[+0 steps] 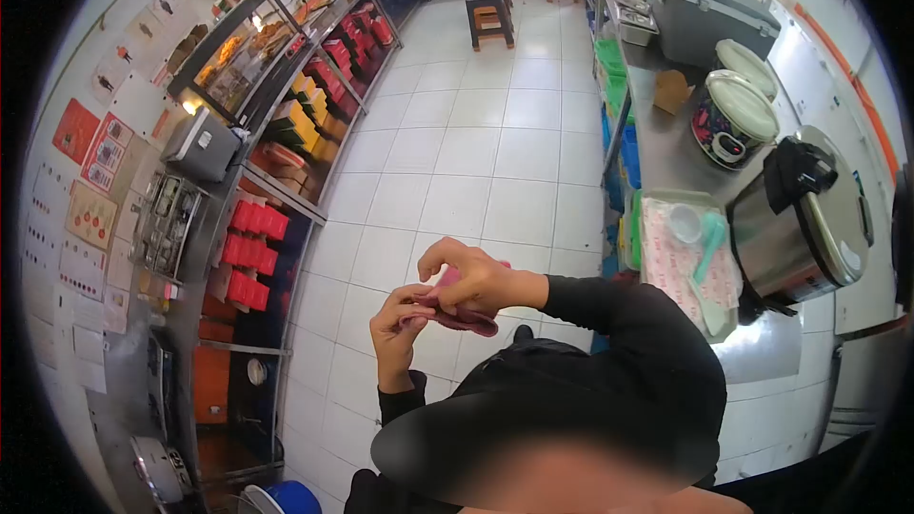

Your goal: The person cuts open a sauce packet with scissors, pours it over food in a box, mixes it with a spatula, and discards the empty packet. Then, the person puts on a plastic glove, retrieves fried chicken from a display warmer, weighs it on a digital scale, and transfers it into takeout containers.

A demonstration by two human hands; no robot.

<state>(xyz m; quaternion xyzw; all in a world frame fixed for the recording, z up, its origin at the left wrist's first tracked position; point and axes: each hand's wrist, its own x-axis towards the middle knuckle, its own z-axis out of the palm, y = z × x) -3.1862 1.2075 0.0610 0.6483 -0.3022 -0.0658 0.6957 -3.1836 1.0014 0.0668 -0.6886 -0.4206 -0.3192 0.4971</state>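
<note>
A dark pink folded cloth point(468, 317) is held up between my two hands, in front of my body and above the tiled floor. My left hand point(394, 328) pinches its left end with closed fingers. From above, my right hand point(476, 278) grips the middle of the cloth, thumb and fingers bent around it. Part of the fabric shows behind the right wrist, and a loose fold hangs below. The fingers cover much of the cloth, so its full shape is hidden.
At right, a steel counter carries a tray point(722, 328) with a turquoise ladle point(708, 243), a large cooker point(795, 219) and a smaller pot point(731, 124). At left, shelves hold red boxes point(257, 219) below a lit food display point(238, 62). Stools point(488, 17) stand far ahead.
</note>
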